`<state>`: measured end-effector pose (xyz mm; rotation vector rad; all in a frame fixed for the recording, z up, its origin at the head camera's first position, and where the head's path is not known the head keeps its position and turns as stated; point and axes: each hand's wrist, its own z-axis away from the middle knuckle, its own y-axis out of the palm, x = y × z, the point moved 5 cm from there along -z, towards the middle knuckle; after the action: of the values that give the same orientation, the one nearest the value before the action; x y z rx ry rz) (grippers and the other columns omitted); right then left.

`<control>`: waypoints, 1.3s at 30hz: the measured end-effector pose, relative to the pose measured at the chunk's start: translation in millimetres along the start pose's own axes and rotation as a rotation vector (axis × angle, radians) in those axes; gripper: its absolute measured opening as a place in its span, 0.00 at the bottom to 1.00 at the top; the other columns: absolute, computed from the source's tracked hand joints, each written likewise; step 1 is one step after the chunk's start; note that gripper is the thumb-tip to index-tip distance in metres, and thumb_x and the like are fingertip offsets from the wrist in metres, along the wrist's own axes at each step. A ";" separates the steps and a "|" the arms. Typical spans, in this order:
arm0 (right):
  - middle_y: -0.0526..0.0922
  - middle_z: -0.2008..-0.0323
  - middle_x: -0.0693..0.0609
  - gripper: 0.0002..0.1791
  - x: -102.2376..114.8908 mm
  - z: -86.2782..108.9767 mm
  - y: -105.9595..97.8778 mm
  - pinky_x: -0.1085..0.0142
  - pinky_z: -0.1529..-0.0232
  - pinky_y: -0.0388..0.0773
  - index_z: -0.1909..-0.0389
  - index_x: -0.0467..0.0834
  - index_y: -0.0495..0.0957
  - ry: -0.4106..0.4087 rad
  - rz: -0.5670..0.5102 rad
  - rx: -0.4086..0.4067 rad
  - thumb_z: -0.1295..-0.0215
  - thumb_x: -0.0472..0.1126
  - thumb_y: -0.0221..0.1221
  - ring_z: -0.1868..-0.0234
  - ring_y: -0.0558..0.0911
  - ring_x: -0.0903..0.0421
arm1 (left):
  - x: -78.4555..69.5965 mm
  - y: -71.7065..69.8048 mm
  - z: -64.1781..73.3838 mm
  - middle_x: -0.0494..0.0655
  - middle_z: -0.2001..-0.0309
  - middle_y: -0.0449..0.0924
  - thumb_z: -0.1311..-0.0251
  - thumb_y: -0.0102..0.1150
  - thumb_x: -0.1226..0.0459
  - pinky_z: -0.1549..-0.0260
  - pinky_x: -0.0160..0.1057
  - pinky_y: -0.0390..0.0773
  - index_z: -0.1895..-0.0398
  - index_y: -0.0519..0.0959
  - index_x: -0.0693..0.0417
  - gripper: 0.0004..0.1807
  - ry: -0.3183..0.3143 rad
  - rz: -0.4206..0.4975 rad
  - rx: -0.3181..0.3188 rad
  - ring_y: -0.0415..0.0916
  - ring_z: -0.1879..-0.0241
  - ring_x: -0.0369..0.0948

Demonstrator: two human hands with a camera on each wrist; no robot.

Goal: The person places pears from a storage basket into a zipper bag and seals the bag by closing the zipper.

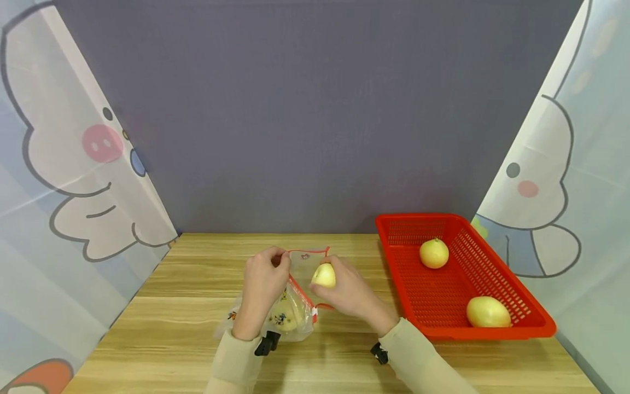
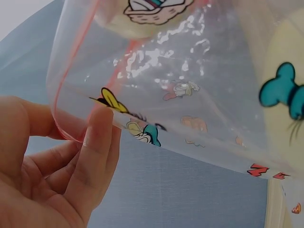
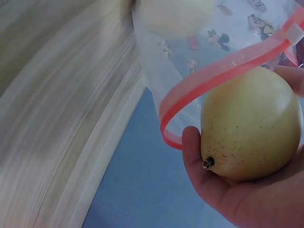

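Observation:
A clear zip bag (image 1: 302, 322) with cartoon prints and a red zip edge lies in front of the person, its mouth spread apart. Between thumb and fingers, the left hand (image 1: 264, 282) pinches the red edge on the bag's left side. In the right hand (image 1: 350, 289) is a pale yellow pear (image 3: 251, 128), fingers curled round it, its dark stem stub showing in the right wrist view. That pear is right at the bag's mouth, partly behind the red zip strip (image 3: 223, 73) there. Through the plastic another pale pear (image 3: 175, 14) shows inside the bag.
A red plastic basket (image 1: 403, 295) stands on the right of the wooden table (image 1: 172, 323). Inside it are a pear (image 1: 434, 253) near the back and another pear (image 1: 488, 312) at the front right. A grey partition (image 1: 315, 120) rises behind the table, with printed curtains at both sides.

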<state>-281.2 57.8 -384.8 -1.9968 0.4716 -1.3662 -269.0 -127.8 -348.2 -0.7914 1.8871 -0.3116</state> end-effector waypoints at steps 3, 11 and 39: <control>0.75 0.60 0.53 0.26 -1.0 -1.5 1.7 0.63 0.72 0.77 0.48 0.45 0.73 0.012 -0.011 0.006 0.40 0.55 0.67 0.69 0.76 0.57 | -0.2 -0.2 -0.1 0.44 0.76 0.82 0.33 0.58 0.66 0.73 0.42 0.77 0.64 0.87 0.60 0.10 -0.002 0.000 -0.002 0.75 0.78 0.38; 0.74 0.53 0.47 0.35 -1.0 -2.9 5.6 0.64 0.72 0.77 0.41 0.39 0.73 0.034 0.008 0.046 0.39 0.60 0.66 0.65 0.74 0.54 | 0.6 0.6 0.1 0.44 0.76 0.82 0.33 0.58 0.66 0.73 0.42 0.77 0.65 0.87 0.60 0.09 0.008 -0.003 -0.009 0.75 0.78 0.37; 0.73 0.62 0.47 0.30 37.1 -15.7 -32.5 0.61 0.57 0.72 0.36 0.28 0.72 -0.067 -0.011 -0.011 0.42 0.32 0.58 0.60 0.74 0.50 | -9.3 -11.3 1.4 0.47 0.76 0.84 0.33 0.60 0.68 0.78 0.38 0.77 0.66 0.88 0.61 0.08 0.167 0.092 -0.153 0.80 0.76 0.40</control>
<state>-283.6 52.9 -333.3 -2.0501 0.4396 -1.3019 -261.0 -130.0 -336.0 -0.7973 2.1170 -0.1812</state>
